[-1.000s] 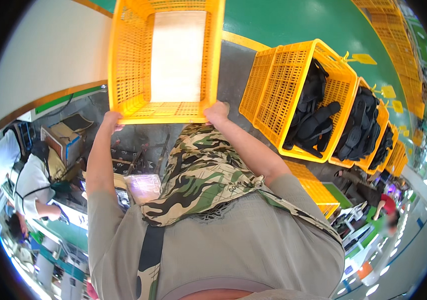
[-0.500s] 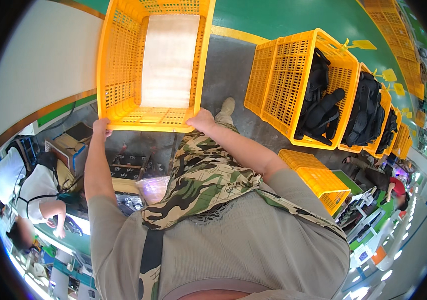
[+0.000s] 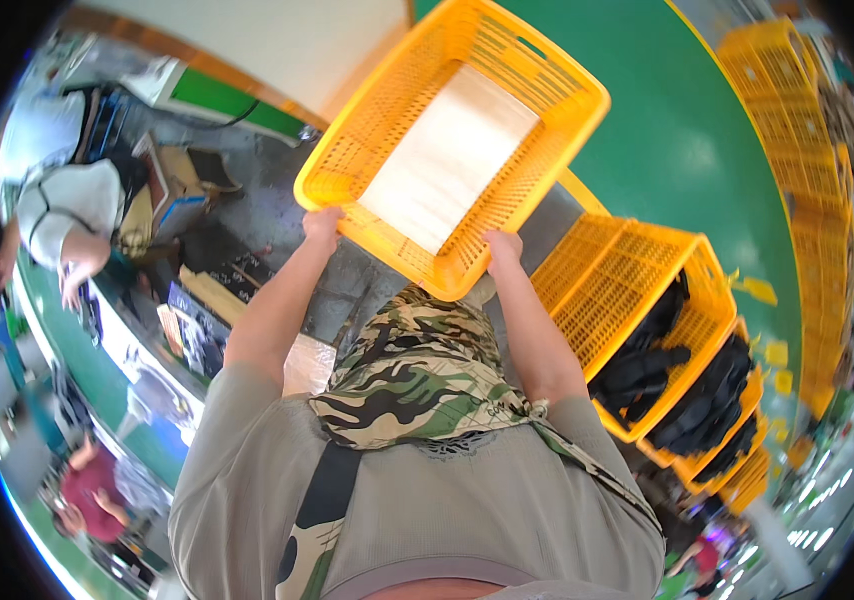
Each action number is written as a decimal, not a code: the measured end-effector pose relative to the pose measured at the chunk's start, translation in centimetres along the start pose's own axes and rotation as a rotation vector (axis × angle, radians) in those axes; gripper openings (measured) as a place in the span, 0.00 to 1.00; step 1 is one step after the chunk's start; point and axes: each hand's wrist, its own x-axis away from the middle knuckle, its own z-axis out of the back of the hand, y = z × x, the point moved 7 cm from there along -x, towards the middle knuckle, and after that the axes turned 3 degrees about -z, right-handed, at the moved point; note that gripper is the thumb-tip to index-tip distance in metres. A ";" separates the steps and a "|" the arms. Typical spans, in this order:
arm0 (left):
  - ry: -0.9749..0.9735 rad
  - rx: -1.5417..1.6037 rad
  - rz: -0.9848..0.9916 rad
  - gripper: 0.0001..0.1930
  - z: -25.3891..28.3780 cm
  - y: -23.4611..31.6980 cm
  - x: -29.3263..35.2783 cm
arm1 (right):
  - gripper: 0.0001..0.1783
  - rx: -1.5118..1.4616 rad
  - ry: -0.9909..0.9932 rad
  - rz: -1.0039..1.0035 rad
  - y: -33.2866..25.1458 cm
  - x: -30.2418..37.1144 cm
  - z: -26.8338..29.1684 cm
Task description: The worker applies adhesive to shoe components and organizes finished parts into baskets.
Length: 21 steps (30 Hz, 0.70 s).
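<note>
A yellow perforated plastic crate (image 3: 537, 62) is held out in front of me, tilted in view. On its bottom lies a flat pale sheet (image 3: 452, 150); I see nothing else inside. My left hand (image 3: 323, 226) grips the near rim at its left corner. Further right along the same near side, my right hand (image 3: 503, 246) is closed on the rim. The fingers of both hands are partly hidden by the crate wall.
To my right stands a row of yellow crates (image 3: 627, 260) holding black padded pieces (image 3: 642, 380), with yellow tags. More yellow crates (image 3: 812, 190) line the far right. A white-topped table (image 3: 277, 40) is at the upper left. Cardboard boxes (image 3: 182, 180) and people at benches are on the left.
The held crate has swung to the right and turned clockwise with both hands on it. My view has turned too, so the crate row now appears lower on the right.
</note>
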 end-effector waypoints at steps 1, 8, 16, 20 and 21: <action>0.065 -0.029 -0.039 0.14 0.7 0.1 -1.0 | 0.20 -0.011 0.048 -0.022 -0.2 0.4 -0.6; 0.056 0.066 0.093 0.17 2.0 3.0 -4.0 | 0.20 0.116 0.022 0.070 -0.7 -0.7 -4.4; 0.210 -0.302 -0.084 0.21 3.0 1.9 -0.9 | 0.17 0.098 0.034 -0.048 1.3 0.0 -3.4; 0.081 -0.201 -0.073 0.18 2.0 2.9 -1.5 | 0.16 0.184 0.034 -0.030 1.0 -1.3 -3.2; 0.145 -0.192 -0.084 0.16 2.0 2.1 -1.6 | 0.16 0.145 0.026 -0.039 1.0 -1.3 -3.1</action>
